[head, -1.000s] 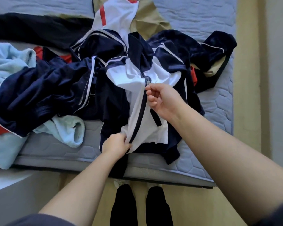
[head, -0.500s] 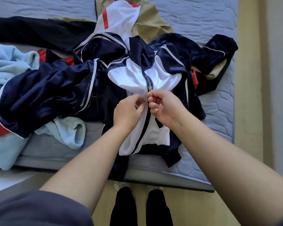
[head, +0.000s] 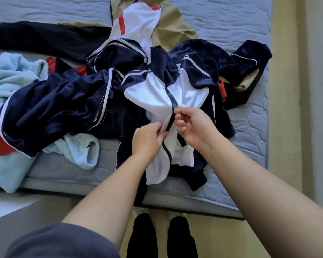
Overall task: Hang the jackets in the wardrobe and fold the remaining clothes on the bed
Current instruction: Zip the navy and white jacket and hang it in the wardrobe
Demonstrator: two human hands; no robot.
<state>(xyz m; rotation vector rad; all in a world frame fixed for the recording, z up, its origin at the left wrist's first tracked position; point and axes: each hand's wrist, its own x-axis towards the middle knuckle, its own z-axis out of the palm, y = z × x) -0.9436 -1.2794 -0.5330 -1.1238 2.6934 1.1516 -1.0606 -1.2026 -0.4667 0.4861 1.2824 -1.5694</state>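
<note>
On the bed (head: 250, 127), my right fingers (head: 185, 112) pinch the zip pull (head: 176, 108); left fingers (head: 157, 127), seven o'clock, clamp the limp, slippery track jacket (head: 153, 94).

A bed (head: 250, 127) with a grey-blue quilted mattress fills most of the view under soft, even light. A yellowish floor (head: 285, 108) runs along the bed's right side and below its near edge, with a pale grey wall (head: 321, 90) beyond it on the right. Below the bed's near left corner lies a bright whitish surface (head: 17, 207).
</note>
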